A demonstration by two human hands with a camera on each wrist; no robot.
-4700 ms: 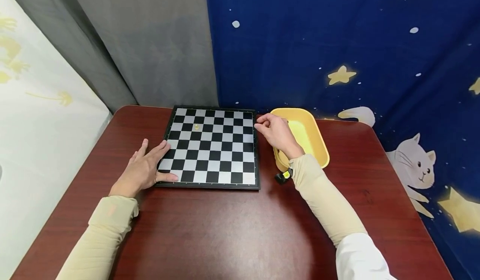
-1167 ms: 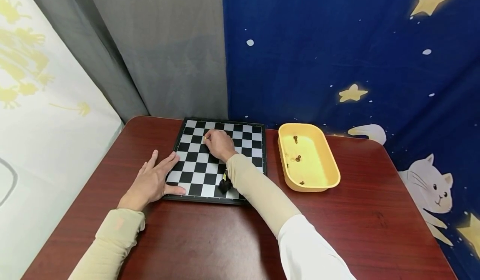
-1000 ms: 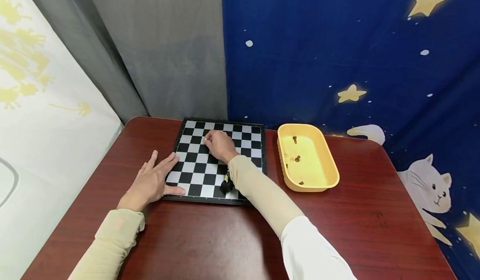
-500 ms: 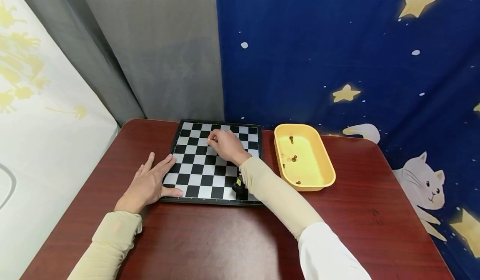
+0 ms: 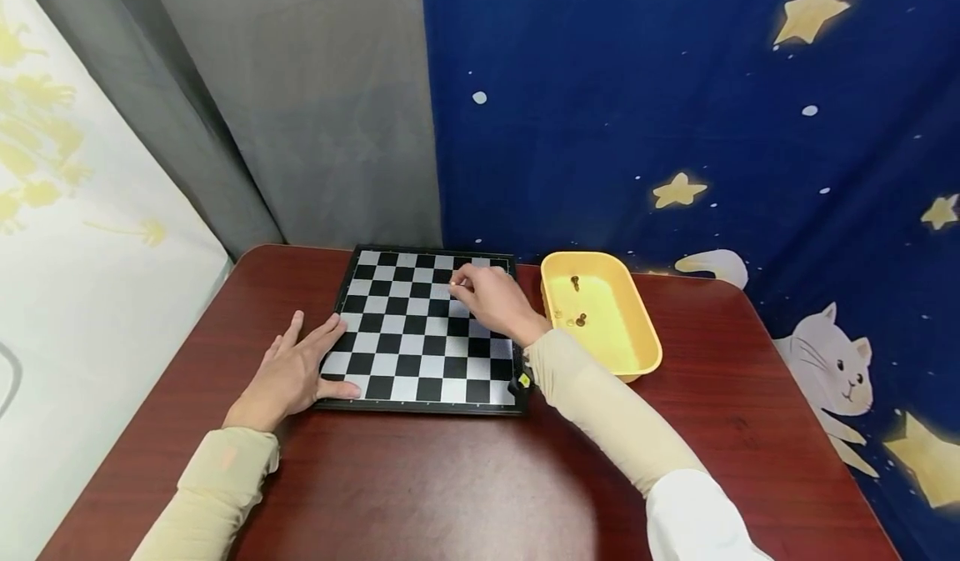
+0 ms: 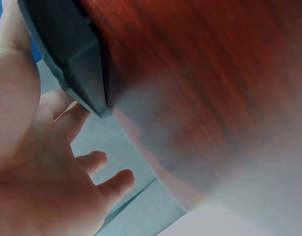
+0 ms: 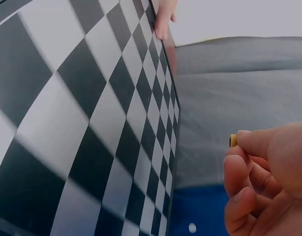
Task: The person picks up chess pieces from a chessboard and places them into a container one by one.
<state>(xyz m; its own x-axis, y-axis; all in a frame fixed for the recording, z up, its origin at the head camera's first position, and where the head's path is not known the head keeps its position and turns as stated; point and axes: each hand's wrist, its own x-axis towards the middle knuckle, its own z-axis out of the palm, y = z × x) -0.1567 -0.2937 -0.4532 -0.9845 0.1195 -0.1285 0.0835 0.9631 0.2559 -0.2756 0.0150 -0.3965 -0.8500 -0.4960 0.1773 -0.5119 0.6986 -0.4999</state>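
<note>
A black-and-white chessboard (image 5: 411,328) lies on the dark red table. My left hand (image 5: 288,369) rests spread along its left edge, thumb over the near corner; the left wrist view shows the palm beside the board's dark rim (image 6: 77,59). Above the board's far right part, my right hand (image 5: 495,298) pinches a small yellow chess piece (image 7: 232,140) between thumb and index finger. The right wrist view shows the piece's dark base, clear of the board; fingers hide most of it. No piece shows on the visible squares.
To the board's right stands a yellow tray (image 5: 637,328) holding small brown pieces (image 5: 581,320) and pale ones (image 5: 558,314); the right forearm covers its near left corner. A grey curtain (image 5: 300,111) and a blue starry curtain (image 5: 570,144) hang behind the table (image 5: 420,478).
A small yellow piece that stood on the board's far left part was taken up by my right hand, which has since moved right across the board. The left hand has kept its place.
</note>
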